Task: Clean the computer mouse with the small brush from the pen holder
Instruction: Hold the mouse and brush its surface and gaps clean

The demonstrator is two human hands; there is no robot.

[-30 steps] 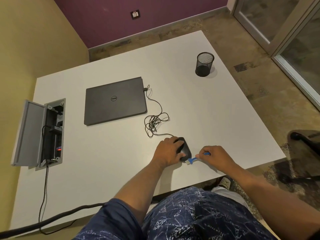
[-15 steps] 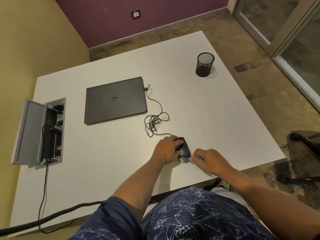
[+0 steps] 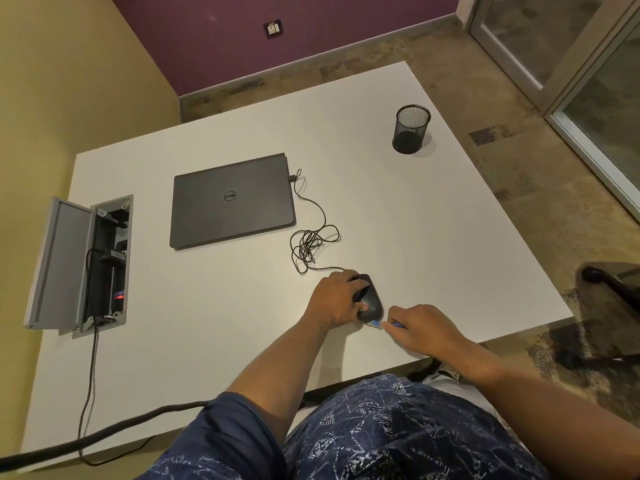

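A black wired computer mouse (image 3: pixel 372 302) lies on the white desk (image 3: pixel 415 220) near its front edge. My left hand (image 3: pixel 335 299) grips the mouse from the left, fingers curled over its front and thumb at its side. My right hand (image 3: pixel 420 329) pinches a small blue brush (image 3: pixel 377 324), whose head touches the near right end of the mouse. Most of the brush handle is hidden in my fingers. The black mesh pen holder (image 3: pixel 410 129) stands at the far right of the desk.
A shut grey laptop (image 3: pixel 232 200) lies mid-desk, with the tangled mouse cable (image 3: pixel 311 244) running from its right side. An open cable box (image 3: pixel 81 265) sits in the desk's left side. A chair base (image 3: pixel 609 296) stands on the floor at right.
My right hand has shifted the brush along the near end of the mouse, first left toward it, then slightly back right. My left hand stays on the mouse.
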